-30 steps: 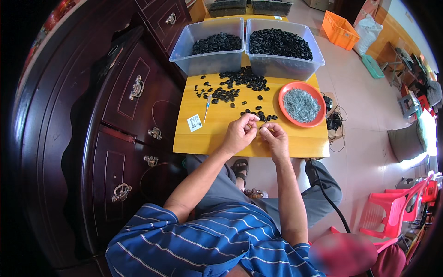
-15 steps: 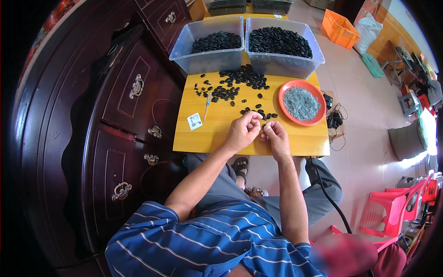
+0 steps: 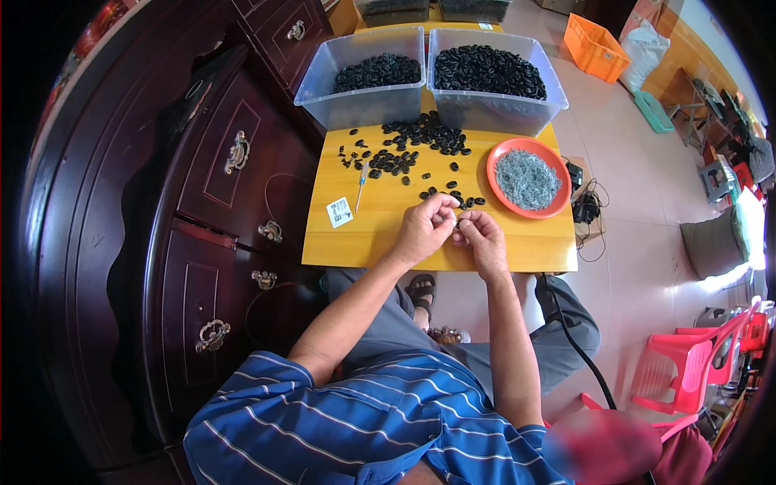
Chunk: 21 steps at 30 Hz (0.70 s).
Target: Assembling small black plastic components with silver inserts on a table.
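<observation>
My left hand (image 3: 424,231) and my right hand (image 3: 483,242) meet over the near edge of the yellow wooden table (image 3: 347,249), fingertips almost touching. Both are closed in a pinch. A small dark piece shows at the right fingertips; what the left fingers hold, if anything, is hidden. Just beyond the hands lie a few black oval pieces (image 3: 480,201), with many more in a loose pile (image 3: 396,163) farther back. Right of them stands an orange-red plate (image 3: 492,172) heaped with small greyish, wiry bits (image 3: 527,179). A thin screwdriver (image 3: 362,186) lies to the left, near a white square card (image 3: 339,212).
Two clear plastic bins (image 3: 360,105) (image 3: 501,117) of black pieces stand along the table's far edge. A dark wooden cabinet (image 3: 218,170) borders the left side. On the floor at right are an orange crate (image 3: 596,48), cables (image 3: 594,206) and a pink chair (image 3: 679,368).
The fingertips have shifted slightly, and the small dark piece between them sits a little lower and nearer the left fingers. The items on the table stay in place.
</observation>
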Motion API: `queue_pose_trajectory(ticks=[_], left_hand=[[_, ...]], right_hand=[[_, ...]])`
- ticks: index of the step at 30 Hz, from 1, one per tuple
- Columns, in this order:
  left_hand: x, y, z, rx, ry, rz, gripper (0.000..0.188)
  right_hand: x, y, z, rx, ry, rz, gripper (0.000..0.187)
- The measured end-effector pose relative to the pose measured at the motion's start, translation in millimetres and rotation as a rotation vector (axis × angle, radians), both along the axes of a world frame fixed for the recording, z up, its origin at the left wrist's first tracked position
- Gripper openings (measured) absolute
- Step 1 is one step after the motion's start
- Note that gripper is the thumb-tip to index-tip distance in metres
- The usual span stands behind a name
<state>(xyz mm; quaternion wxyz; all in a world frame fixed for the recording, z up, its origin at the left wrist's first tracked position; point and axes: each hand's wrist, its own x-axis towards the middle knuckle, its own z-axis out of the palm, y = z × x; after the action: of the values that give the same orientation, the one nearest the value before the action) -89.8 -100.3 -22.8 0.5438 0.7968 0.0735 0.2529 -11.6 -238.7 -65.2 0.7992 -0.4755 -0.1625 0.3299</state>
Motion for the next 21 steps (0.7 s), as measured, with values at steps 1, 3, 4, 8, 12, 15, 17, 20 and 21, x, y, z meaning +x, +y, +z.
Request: queue_pose_trajectory(ticks=[1, 3, 4, 8, 12, 15, 17, 20, 21], left_hand=[[-0.8, 0.9, 0.5, 0.003, 0.022, -0.009, 0.023], [-1.8, 2.3, 1.5, 0.007, 0.048, -0.018, 0.025], [-2.3, 3.2, 2.1, -0.002, 0.040, -0.016, 0.025], [-3.5, 4.2, 3.1, 0.008, 0.013, 0.008, 0.023], [-4.0, 3.3, 4.0, -0.004, 0.015, -0.003, 0.023], [-3.9, 3.6, 3.4, -0.003, 0.012, -0.001, 0.023], [-3.8, 3.7, 3.8, 0.011, 0.019, 0.001, 0.024], [-3.6, 2.3, 5.9, 0.015, 0.020, -0.001, 0.024], [-3.1, 2.0, 5.7, 0.015, 0.021, -0.001, 0.024]], right_hand=[[-0.8, 0.4, -0.7, 0.005, -0.003, -0.007, 0.011], [-1.6, 0.7, -1.9, 0.009, -0.002, -0.014, 0.011], [-1.7, 1.0, -1.3, 0.009, 0.002, -0.026, 0.011], [-1.7, 1.8, -1.4, 0.013, 0.009, -0.050, 0.012], [-1.9, 3.0, -3.9, -0.005, -0.004, -0.053, 0.012], [-2.1, 3.1, -4.2, 0.010, -0.013, -0.050, 0.011], [-2.3, 2.6, -3.7, 0.000, -0.011, -0.050, 0.011], [-2.0, 2.2, -3.4, -0.029, -0.020, -0.056, 0.011], [-1.9, 1.7, -3.5, -0.030, -0.019, -0.057, 0.011]])
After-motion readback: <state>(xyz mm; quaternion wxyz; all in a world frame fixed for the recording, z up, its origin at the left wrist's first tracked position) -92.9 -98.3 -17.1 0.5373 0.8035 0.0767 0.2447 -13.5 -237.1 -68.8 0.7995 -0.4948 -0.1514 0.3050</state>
